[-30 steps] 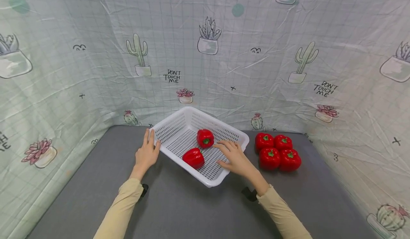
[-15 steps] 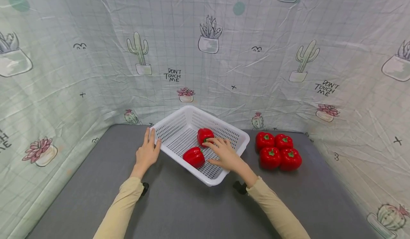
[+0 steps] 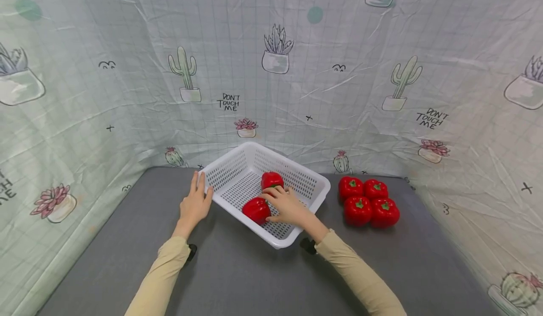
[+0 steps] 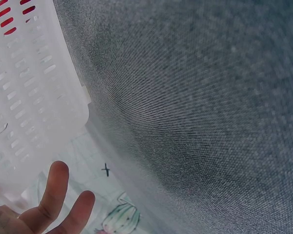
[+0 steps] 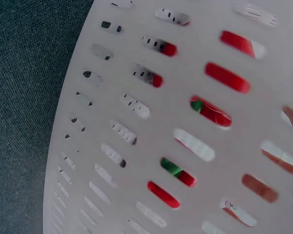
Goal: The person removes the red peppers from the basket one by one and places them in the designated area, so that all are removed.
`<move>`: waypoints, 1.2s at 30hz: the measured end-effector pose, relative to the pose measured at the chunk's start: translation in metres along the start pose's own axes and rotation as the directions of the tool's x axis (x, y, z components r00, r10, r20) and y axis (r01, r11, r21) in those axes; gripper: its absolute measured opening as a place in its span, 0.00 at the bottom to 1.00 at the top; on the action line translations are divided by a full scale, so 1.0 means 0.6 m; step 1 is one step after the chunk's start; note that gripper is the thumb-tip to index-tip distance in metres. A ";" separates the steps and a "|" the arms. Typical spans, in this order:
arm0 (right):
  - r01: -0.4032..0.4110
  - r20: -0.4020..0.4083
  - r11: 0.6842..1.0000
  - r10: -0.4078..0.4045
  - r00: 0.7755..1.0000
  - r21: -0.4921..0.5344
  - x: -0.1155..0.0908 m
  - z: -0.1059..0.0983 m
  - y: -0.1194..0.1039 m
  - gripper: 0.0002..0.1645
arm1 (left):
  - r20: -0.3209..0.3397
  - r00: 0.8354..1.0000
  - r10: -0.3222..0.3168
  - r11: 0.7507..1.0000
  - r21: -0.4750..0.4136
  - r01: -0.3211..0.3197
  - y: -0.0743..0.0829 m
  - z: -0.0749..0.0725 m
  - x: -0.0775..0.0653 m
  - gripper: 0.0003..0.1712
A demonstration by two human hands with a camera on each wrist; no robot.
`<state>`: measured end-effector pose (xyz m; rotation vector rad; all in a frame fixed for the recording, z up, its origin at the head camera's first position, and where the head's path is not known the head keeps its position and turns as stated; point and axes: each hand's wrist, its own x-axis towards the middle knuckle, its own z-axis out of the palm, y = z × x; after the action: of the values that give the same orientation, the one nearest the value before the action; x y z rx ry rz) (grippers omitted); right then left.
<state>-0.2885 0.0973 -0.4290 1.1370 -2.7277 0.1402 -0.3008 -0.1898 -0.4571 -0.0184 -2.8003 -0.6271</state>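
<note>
A white perforated plastic basket [image 3: 311, 179] sits at an angle on the grey table, with two red bell peppers in it. My left hand [image 3: 195, 207] lies along the basket's left corner, fingers extended against the rim; two of its fingertips [image 4: 58, 178] show beside the basket wall in the left wrist view. Inside the basket, my right hand [image 3: 290, 207] spreads over the right end of the nearer bell pepper [image 3: 254, 210], fingertips at its top and thumb at its lower right edge. The farther bell pepper [image 3: 271, 180] is partly covered by the fingers.
Several more red bell peppers [image 3: 358, 210] stand grouped on the table to the right of the basket. A cactus-print curtain [image 3: 314, 90] hangs behind and on both sides. In the right wrist view, the slotted basket wall [image 5: 158, 114] fills most of the picture.
My right hand has moved left and slightly down, from the basket's right side past the farther pepper to the nearer one. The left hand, basket and peppers have stayed in place.
</note>
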 end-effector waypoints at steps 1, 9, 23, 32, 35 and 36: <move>0.002 0.005 1.000 -0.002 1.000 0.003 0.001 0.001 0.000 0.43 | 0.002 1.000 -0.001 1.000 0.004 0.001 0.000 0.000 0.000 0.35; -0.024 0.048 0.999 0.021 0.999 0.048 0.009 0.007 0.000 0.45 | 0.004 1.000 -0.006 1.000 0.003 0.006 0.000 0.000 0.000 0.35; 0.001 0.104 1.000 0.002 0.995 -0.026 0.013 0.015 -0.002 0.50 | 0.001 1.000 -0.011 1.000 0.011 0.011 0.000 0.003 0.001 0.34; -0.024 0.127 0.998 0.032 0.991 -0.060 0.015 0.018 -0.003 0.45 | 0.008 1.000 0.002 1.000 0.010 -0.002 0.000 0.002 0.002 0.35; -0.040 0.151 0.997 0.049 0.987 -0.063 0.015 0.017 -0.005 0.44 | 0.011 1.000 0.002 1.000 0.005 -0.002 0.001 0.002 0.002 0.35; -0.046 0.157 0.997 0.055 0.986 -0.062 0.015 0.017 -0.005 0.44 | 0.011 1.000 0.002 1.000 0.004 -0.002 0.002 0.001 0.002 0.35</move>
<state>-0.2937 0.0875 -0.4370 1.1083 -2.8796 -0.0250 -0.3020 -0.1882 -0.4570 -0.0241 -2.8122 -0.6228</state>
